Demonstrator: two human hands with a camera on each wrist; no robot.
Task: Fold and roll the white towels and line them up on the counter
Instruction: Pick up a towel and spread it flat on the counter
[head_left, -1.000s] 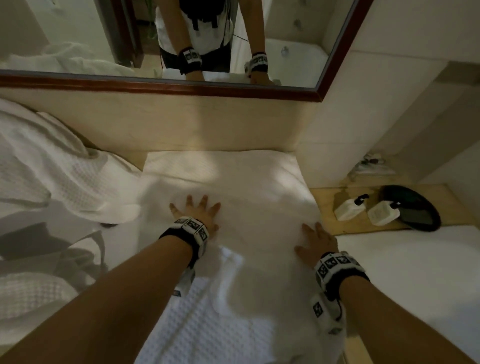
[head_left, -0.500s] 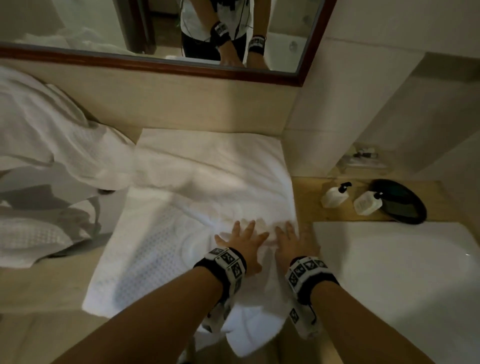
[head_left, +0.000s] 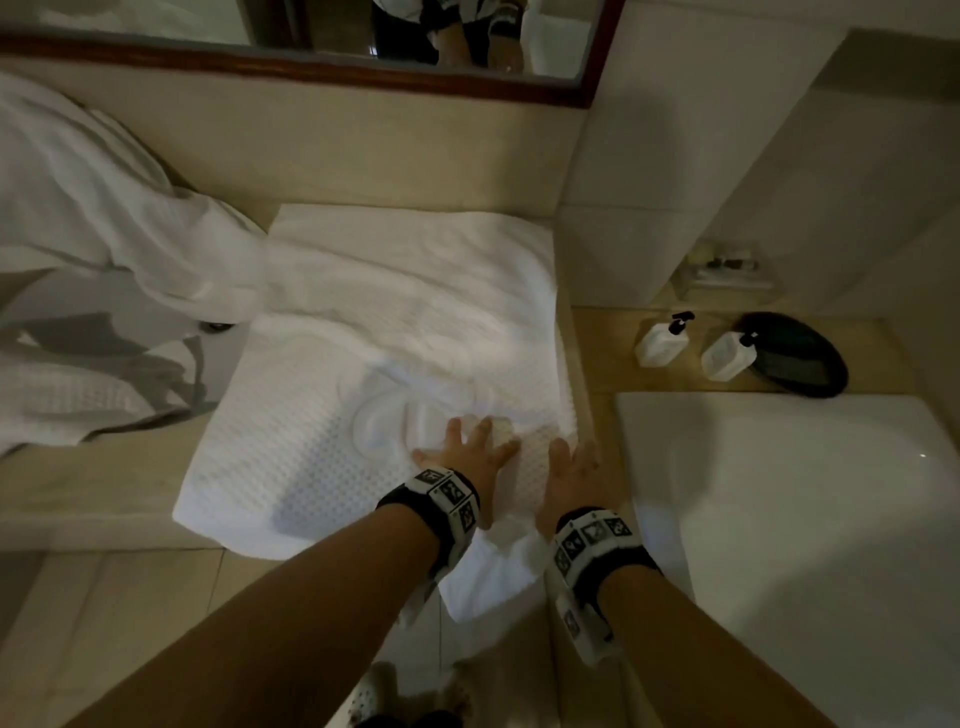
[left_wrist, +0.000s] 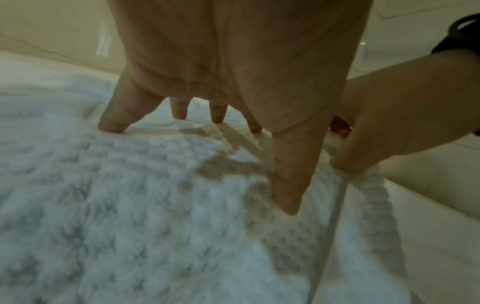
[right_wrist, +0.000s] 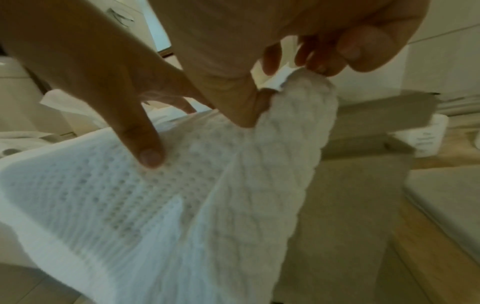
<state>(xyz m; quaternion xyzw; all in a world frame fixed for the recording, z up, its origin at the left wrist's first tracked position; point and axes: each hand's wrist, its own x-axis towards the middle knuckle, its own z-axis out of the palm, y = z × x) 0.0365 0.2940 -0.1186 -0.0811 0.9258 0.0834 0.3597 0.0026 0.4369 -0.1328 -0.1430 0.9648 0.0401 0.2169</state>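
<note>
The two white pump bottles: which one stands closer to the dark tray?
The right pump bottle; it touches or overlaps the dark tray, while the left pump bottle stands apart.

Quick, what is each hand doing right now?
Left hand: open, fingers spread and pressing flat on the white towel.
Right hand: fingers and thumb pinching the towel's right edge.

Beige counter: white towel spread flat; crumpled towels left
</note>
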